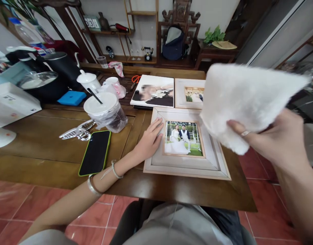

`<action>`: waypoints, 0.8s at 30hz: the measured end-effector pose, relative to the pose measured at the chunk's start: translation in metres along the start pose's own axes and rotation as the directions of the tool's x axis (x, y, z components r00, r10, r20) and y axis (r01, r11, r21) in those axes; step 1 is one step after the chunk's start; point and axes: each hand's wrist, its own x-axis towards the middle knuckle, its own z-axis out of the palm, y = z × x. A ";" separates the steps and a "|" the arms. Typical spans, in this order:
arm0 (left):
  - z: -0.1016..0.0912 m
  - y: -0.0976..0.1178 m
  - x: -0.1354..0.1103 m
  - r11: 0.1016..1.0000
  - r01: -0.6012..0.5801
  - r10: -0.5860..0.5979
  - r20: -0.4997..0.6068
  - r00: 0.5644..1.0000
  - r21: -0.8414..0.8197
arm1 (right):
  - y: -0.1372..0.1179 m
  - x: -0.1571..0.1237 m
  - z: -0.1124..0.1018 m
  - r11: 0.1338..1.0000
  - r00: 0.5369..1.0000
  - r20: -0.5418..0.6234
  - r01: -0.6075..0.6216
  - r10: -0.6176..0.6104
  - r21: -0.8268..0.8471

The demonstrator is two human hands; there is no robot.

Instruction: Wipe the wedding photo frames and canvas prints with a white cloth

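A white picture frame (177, 165) with a wedding photo (183, 137) lies flat near the table's front edge. My left hand (150, 139) rests flat on its left side, fingers stretched out. Raised above the frame's right side, my right hand (268, 139) pinches a fluffy white cloth (238, 102), slightly blurred. The cloth covers part of a second framed picture (180, 92) behind. Beside that one lies a photo panel (153, 90) showing a partly blurred picture.
Left of the frame are a phone (95, 153), a silver hair clip (77, 131) and a lidded cup (102, 105) with a straw. Orange-handled scissors (134, 81), a white teapot (88, 81), a blue block (71, 98) and a black pot (44, 90) stand farther back.
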 end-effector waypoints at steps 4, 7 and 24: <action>0.000 0.000 0.001 1.000 -0.020 0.020 -0.007 1.000 -0.003 | -0.017 0.021 0.028 0.916 0.955 0.044 0.293 -0.292 -0.273; -0.001 0.001 0.002 1.000 -0.031 0.031 -0.010 0.999 0.002 | -0.029 0.035 0.069 0.744 0.783 0.282 0.619 -0.555 -0.254; -0.003 0.005 0.005 0.999 -0.054 0.054 -0.012 0.998 0.010 | -0.027 0.073 0.135 0.838 0.512 0.698 0.487 -0.501 0.245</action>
